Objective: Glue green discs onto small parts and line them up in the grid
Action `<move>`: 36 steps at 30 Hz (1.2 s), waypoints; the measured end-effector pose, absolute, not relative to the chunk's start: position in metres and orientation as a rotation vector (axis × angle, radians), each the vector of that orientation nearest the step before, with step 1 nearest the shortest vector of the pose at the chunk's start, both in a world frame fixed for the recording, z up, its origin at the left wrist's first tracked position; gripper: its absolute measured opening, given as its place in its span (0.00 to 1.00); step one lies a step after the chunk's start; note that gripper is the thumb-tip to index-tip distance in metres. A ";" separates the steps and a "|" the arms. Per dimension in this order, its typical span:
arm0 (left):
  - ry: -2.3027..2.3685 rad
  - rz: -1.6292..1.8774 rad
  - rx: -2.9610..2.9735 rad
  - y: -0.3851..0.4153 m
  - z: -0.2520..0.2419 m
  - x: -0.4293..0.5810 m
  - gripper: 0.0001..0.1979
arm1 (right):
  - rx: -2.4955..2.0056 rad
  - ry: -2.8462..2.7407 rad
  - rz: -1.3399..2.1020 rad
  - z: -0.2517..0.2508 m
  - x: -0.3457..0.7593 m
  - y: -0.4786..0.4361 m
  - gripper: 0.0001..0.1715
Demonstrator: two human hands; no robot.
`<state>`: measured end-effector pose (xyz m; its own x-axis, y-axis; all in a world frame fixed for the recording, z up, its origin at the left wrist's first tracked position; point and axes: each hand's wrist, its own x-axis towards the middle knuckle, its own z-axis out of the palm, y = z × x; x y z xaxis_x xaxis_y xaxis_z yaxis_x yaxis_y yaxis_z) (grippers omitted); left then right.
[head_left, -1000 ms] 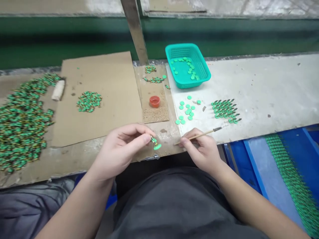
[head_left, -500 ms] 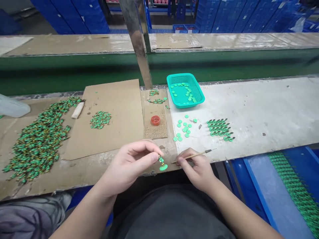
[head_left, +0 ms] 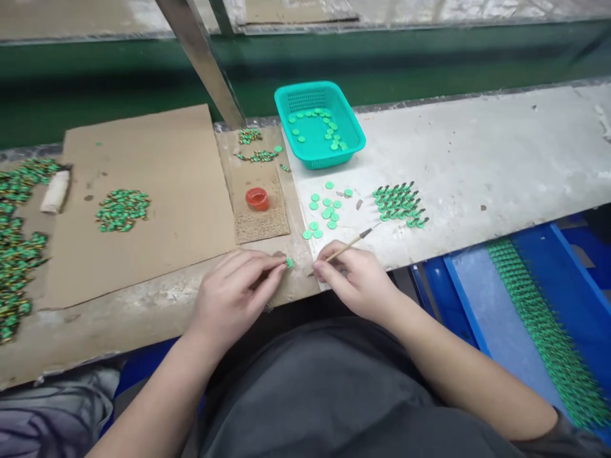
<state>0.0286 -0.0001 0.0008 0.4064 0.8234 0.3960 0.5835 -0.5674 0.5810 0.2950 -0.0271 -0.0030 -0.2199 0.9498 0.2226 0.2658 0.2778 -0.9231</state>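
My left hand [head_left: 236, 296] rests on the near edge of the bench, its fingertips pinched on a small green figure [head_left: 288, 262] that touches the bench top. Just to its right, my right hand [head_left: 356, 280] holds a thin wooden paintbrush [head_left: 344, 245] whose dark tip points away to the upper right. Beyond the brush lie loose green discs [head_left: 324, 210] and a tidy cluster of small green pieces [head_left: 400, 203]. A small red pot [head_left: 257, 198] sits on a brown mat.
A teal basket [head_left: 351, 130] with green discs stands at the back. On a cardboard sheet [head_left: 153, 191] lies a small pile of green figures [head_left: 121, 208]; a large pile [head_left: 16, 242] spreads far left. A metal post [head_left: 200, 60] rises behind. Blue trays [head_left: 539, 318] of green pieces sit lower right.
My left hand has lowered the green figure from just above the edge down onto the bench top. The view has tilted down and shifted right. My right hand keeps the brush.
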 end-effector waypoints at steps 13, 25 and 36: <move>1.298 0.794 2.214 0.003 -0.005 0.031 0.09 | -1.010 -2.007 0.797 -0.010 0.277 -0.003 0.20; 1.303 0.813 2.197 0.002 -0.006 0.031 0.13 | -0.999 -2.121 0.654 -0.012 0.274 -0.001 0.15; 1.281 0.792 2.210 0.004 -0.009 0.030 0.12 | -1.115 -2.225 0.531 0.001 0.263 -0.012 0.16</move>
